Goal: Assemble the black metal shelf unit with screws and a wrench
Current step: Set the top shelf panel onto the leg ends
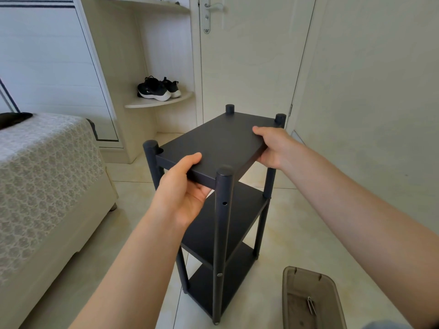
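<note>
**A:** Where does the black shelf unit stand?

**B:** Upright on the tiled floor, between the bed and the wall on the right, in front of a closed door. It has three boards and four round posts.

**A:** And the hands?

**B:** Both grip the top board. The left hand holds its near edge, thumb lying on top and fingers curled underneath, just beside the near post. The right hand holds the right edge the same way, thumb on top and fingers below.

**A:** Any screws to see?

**B:** One screw sits low in the near post, level with the bottom board. Higher up, the same post shows an open hole.

**A:** What else is around?

**B:** A brown plastic tray lies on the floor to the right of the unit, apart from it. A small metal piece lies in it, possibly a wrench, though it is too small to tell. A pair of black sneakers rests on a corner shelf beyond the bed.
</note>
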The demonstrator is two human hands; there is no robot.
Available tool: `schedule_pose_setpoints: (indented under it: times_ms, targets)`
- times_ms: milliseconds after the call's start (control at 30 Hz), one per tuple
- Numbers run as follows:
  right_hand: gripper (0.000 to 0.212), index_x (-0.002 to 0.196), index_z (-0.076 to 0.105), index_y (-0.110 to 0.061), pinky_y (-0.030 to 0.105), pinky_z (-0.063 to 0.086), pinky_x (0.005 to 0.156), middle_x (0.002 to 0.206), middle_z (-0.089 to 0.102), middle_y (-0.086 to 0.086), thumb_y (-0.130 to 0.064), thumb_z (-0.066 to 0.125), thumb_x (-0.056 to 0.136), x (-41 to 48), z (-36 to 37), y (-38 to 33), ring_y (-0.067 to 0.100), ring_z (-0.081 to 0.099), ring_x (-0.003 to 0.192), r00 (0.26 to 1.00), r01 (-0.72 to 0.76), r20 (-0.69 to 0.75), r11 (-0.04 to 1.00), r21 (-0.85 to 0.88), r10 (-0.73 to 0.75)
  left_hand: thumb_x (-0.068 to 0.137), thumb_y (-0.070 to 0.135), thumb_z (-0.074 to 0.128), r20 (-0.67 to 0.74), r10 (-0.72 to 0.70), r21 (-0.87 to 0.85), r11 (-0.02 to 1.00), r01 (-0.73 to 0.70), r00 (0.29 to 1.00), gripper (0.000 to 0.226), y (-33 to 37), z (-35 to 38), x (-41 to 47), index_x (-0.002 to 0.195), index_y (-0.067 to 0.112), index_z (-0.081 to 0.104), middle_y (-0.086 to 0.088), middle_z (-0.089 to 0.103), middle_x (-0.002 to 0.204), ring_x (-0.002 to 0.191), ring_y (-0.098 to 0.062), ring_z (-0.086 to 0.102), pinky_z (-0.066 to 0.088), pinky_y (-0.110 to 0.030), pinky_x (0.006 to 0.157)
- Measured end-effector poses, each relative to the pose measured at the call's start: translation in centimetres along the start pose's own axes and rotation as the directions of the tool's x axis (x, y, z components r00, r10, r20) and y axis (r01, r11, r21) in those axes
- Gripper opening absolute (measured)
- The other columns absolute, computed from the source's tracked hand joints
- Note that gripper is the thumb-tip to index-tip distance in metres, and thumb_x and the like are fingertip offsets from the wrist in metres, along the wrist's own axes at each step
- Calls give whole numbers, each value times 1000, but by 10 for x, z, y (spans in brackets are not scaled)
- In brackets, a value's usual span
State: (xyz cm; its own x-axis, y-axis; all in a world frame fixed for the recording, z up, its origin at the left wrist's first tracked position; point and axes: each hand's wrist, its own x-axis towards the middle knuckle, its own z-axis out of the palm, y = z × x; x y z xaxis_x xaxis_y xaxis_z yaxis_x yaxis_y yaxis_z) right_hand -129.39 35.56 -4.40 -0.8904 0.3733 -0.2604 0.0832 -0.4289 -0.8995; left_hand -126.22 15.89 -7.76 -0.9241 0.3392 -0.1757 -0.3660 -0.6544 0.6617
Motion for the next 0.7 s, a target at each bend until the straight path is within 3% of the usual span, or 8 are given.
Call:
schedule_pose_setpoints:
  times_ms: [133, 400, 533, 700]
  targets:
    - [29, 128, 54, -2, 33, 57, 50, 103, 71, 13, -7, 54, 99, 10, -2, 8, 23, 73, 76, 1000, 18, -4, 999, 38, -18, 96, 4, 59, 10, -20, -21, 1000, 21, 1000, 22, 1, -4, 2, 118, 2, 62, -16, 76, 106, 92, -28, 76, 61, -32, 60]
    - [31, 128, 54, -3, 31, 58, 54, 105, 72, 12, -13, 57, 99, 11, -9, 24, 21, 74, 77, 1000, 18, 3, 995, 100, -18, 95, 4, 61, 2, -18, -16, 1000, 18, 1000, 26, -6, -11, 1, 121, 3, 61, -16, 76, 108, 94, -28, 76, 61, -33, 62]
    - [31, 126, 55, -4, 32, 58, 54, 107, 72, 12, -14, 60, 97, 14, -17, 37, 22, 74, 81, 1000, -8, -13, 993, 118, 10, 92, 5, 64, 0, -35, 1, 999, 35, 999, 35, -13, -18, 0, 126, 4, 60, -15, 74, 113, 97, -27, 75, 61, -34, 65]
    - [31, 123, 58, -2, 32, 58, 55, 102, 74, 11, -15, 64, 96, 17, -16, 37, 20, 75, 76, 1000, 8, -5, 992, 122, -8, 75, 14, 75, 63, -52, 1, 999, 52, 997, 55, -13, -24, 0, 126, 1, 60, -10, 70, 123, 107, -30, 72, 62, -36, 71]
